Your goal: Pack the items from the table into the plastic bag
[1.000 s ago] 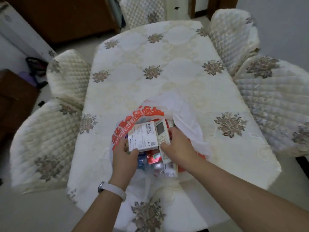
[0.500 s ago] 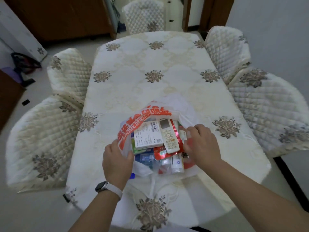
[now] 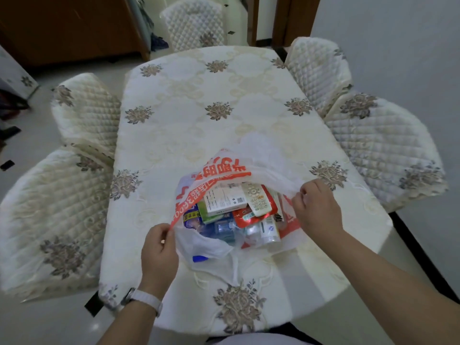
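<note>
Light is soft and rather dim, with a cool grey cast. The brightest patch is the doorway (image 3: pixel 236 23) at the top; a small glint sits on the floor (image 3: pixel 93 326) lower left. Shadows on the desk (image 3: pixel 199 95) are faint and diffuse. Wide-angle distortion bows the chairs (image 3: pixel 388 150) and desk edges outward. Detail is smeared: small print inside the plastic bag (image 3: pixel 216 170) is unreadable.

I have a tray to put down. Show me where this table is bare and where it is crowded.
Bare: the far half of the table, from the plastic bag to the far chair; also a strip left of the bag. Crowded: the near middle, where left hand and right hand grip the bag's rim.
</note>
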A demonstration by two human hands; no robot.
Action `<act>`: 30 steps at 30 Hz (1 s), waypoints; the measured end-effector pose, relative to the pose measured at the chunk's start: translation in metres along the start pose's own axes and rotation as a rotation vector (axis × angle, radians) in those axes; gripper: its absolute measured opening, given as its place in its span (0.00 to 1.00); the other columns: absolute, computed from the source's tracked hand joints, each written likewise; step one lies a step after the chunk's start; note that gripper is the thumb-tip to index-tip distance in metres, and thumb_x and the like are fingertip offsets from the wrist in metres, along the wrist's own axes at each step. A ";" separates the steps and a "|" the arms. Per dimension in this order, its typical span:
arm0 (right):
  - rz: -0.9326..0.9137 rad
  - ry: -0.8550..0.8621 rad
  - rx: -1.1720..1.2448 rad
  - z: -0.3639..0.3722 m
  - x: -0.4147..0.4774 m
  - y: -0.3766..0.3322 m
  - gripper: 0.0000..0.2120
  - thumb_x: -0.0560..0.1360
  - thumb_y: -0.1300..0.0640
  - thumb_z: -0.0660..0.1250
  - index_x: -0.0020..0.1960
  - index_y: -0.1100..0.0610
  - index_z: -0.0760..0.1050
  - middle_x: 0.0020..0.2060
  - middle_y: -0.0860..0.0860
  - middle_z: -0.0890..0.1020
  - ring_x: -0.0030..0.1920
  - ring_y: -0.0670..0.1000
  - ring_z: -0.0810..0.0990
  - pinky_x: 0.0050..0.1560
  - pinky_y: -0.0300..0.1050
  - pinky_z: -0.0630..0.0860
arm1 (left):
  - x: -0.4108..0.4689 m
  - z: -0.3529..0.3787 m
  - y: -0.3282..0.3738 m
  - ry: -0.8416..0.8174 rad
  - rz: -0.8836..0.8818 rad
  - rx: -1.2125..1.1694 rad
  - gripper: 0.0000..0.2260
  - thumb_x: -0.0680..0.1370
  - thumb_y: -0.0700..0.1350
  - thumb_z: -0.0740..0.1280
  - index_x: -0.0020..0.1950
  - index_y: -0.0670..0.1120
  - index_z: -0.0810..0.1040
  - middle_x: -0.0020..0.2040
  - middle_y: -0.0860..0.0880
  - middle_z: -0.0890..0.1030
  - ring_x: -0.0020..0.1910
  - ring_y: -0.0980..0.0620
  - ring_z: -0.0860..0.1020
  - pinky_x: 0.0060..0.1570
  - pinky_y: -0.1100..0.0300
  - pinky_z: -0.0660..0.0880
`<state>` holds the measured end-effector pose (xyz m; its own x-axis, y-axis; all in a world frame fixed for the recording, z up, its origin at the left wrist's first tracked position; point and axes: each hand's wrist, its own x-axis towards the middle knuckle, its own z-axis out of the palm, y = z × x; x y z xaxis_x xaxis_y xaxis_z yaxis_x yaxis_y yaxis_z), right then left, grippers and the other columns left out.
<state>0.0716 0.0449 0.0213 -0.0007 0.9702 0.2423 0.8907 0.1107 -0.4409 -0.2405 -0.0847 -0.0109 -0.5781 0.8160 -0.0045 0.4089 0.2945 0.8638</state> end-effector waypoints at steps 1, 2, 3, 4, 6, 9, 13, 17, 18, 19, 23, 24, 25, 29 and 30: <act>0.016 0.024 0.034 -0.005 -0.006 0.003 0.06 0.73 0.62 0.66 0.39 0.62 0.71 0.40 0.52 0.71 0.40 0.54 0.69 0.36 0.46 0.64 | -0.001 -0.004 -0.005 -0.001 0.005 0.005 0.07 0.81 0.35 0.63 0.47 0.45 0.75 0.44 0.46 0.78 0.43 0.45 0.76 0.44 0.54 0.71; 0.025 0.043 0.063 -0.009 -0.012 0.007 0.06 0.73 0.62 0.65 0.39 0.62 0.71 0.40 0.52 0.71 0.40 0.54 0.69 0.37 0.46 0.63 | -0.001 -0.007 -0.009 -0.010 0.008 0.026 0.07 0.80 0.34 0.63 0.47 0.45 0.75 0.44 0.46 0.78 0.44 0.45 0.76 0.44 0.55 0.70; 0.028 0.062 0.085 -0.013 -0.018 0.012 0.05 0.73 0.62 0.64 0.39 0.61 0.70 0.40 0.53 0.71 0.40 0.55 0.69 0.37 0.46 0.63 | -0.002 -0.010 -0.012 -0.025 0.017 0.065 0.07 0.80 0.34 0.63 0.48 0.45 0.75 0.44 0.47 0.77 0.45 0.44 0.76 0.44 0.56 0.69; 0.033 0.078 0.093 -0.016 -0.024 0.019 0.05 0.72 0.61 0.63 0.38 0.61 0.70 0.40 0.53 0.72 0.40 0.55 0.69 0.38 0.47 0.64 | -0.002 -0.012 -0.013 -0.038 0.031 0.109 0.06 0.80 0.34 0.63 0.48 0.45 0.75 0.45 0.46 0.77 0.46 0.44 0.76 0.45 0.56 0.69; 0.081 0.078 0.064 -0.018 -0.037 0.033 0.05 0.71 0.61 0.64 0.38 0.61 0.71 0.41 0.54 0.73 0.40 0.57 0.70 0.37 0.48 0.67 | -0.004 -0.014 -0.014 -0.034 0.069 0.193 0.03 0.79 0.38 0.66 0.51 0.44 0.75 0.49 0.46 0.75 0.49 0.45 0.75 0.47 0.54 0.70; 0.144 -0.013 -0.064 -0.014 -0.058 0.059 0.06 0.69 0.63 0.70 0.36 0.60 0.74 0.42 0.55 0.75 0.41 0.59 0.71 0.37 0.50 0.71 | -0.008 -0.007 -0.006 -0.078 0.233 0.328 0.17 0.73 0.42 0.74 0.60 0.42 0.75 0.55 0.44 0.75 0.53 0.47 0.73 0.52 0.53 0.73; 0.111 -0.233 -0.236 0.000 -0.077 0.078 0.04 0.72 0.58 0.70 0.40 0.58 0.77 0.42 0.55 0.76 0.42 0.60 0.74 0.35 0.49 0.73 | -0.003 0.017 -0.006 -0.221 0.468 0.581 0.16 0.70 0.45 0.76 0.56 0.44 0.80 0.50 0.44 0.81 0.44 0.42 0.79 0.41 0.52 0.79; 0.086 -0.332 -0.301 0.009 -0.077 0.074 0.06 0.74 0.56 0.66 0.42 0.58 0.76 0.40 0.53 0.74 0.41 0.59 0.73 0.34 0.49 0.73 | 0.004 0.021 -0.022 -0.260 0.439 0.708 0.03 0.73 0.41 0.73 0.42 0.44 0.79 0.37 0.44 0.80 0.33 0.41 0.77 0.30 0.53 0.76; 0.083 -0.361 -0.320 0.010 -0.077 0.073 0.06 0.75 0.55 0.65 0.42 0.57 0.76 0.41 0.53 0.73 0.42 0.59 0.73 0.34 0.49 0.73 | 0.004 0.018 -0.028 -0.291 0.446 0.743 0.04 0.72 0.41 0.74 0.41 0.44 0.79 0.36 0.44 0.80 0.31 0.42 0.77 0.30 0.54 0.76; 0.083 -0.395 -0.336 0.011 -0.077 0.071 0.07 0.75 0.54 0.63 0.43 0.57 0.76 0.42 0.53 0.73 0.43 0.58 0.73 0.36 0.49 0.73 | 0.002 0.013 -0.033 -0.327 0.437 0.769 0.05 0.71 0.42 0.75 0.41 0.45 0.80 0.36 0.45 0.80 0.31 0.44 0.77 0.30 0.54 0.77; 0.108 -0.443 -0.371 0.008 -0.078 0.063 0.08 0.75 0.52 0.61 0.47 0.56 0.76 0.44 0.52 0.74 0.46 0.57 0.74 0.40 0.48 0.74 | 0.002 -0.002 -0.036 -0.367 0.435 0.768 0.05 0.70 0.41 0.75 0.41 0.45 0.80 0.36 0.46 0.79 0.31 0.45 0.76 0.30 0.55 0.77; 0.107 -0.416 -0.357 0.006 -0.077 0.059 0.08 0.75 0.52 0.62 0.48 0.56 0.76 0.46 0.52 0.75 0.47 0.57 0.74 0.40 0.48 0.73 | 0.003 -0.004 -0.034 -0.349 0.440 0.741 0.06 0.70 0.41 0.75 0.43 0.45 0.80 0.38 0.46 0.80 0.33 0.45 0.77 0.31 0.55 0.77; 0.103 -0.381 -0.338 0.002 -0.074 0.053 0.09 0.75 0.53 0.63 0.50 0.56 0.77 0.47 0.52 0.76 0.48 0.58 0.74 0.40 0.48 0.73 | 0.003 -0.005 -0.030 -0.324 0.448 0.705 0.07 0.70 0.41 0.75 0.46 0.45 0.81 0.40 0.46 0.80 0.36 0.44 0.77 0.33 0.54 0.78; -0.100 -0.191 -0.216 -0.014 -0.052 0.017 0.12 0.74 0.54 0.68 0.55 0.58 0.80 0.51 0.54 0.80 0.48 0.60 0.78 0.43 0.48 0.72 | -0.005 -0.013 -0.012 -0.247 0.508 0.517 0.11 0.72 0.44 0.69 0.53 0.43 0.81 0.50 0.46 0.82 0.46 0.45 0.79 0.43 0.53 0.79; -0.178 -0.159 -0.193 -0.019 -0.041 0.004 0.12 0.73 0.54 0.68 0.55 0.58 0.80 0.50 0.55 0.81 0.47 0.61 0.79 0.43 0.49 0.73 | -0.006 -0.014 -0.007 -0.208 0.529 0.475 0.11 0.73 0.45 0.68 0.54 0.43 0.81 0.52 0.46 0.82 0.48 0.45 0.79 0.46 0.52 0.79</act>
<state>0.0839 0.0019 0.0258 -0.2219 0.9626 0.1555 0.9401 0.2535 -0.2278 -0.2499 -0.0988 -0.0102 -0.0925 0.9721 0.2158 0.8846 -0.0193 0.4659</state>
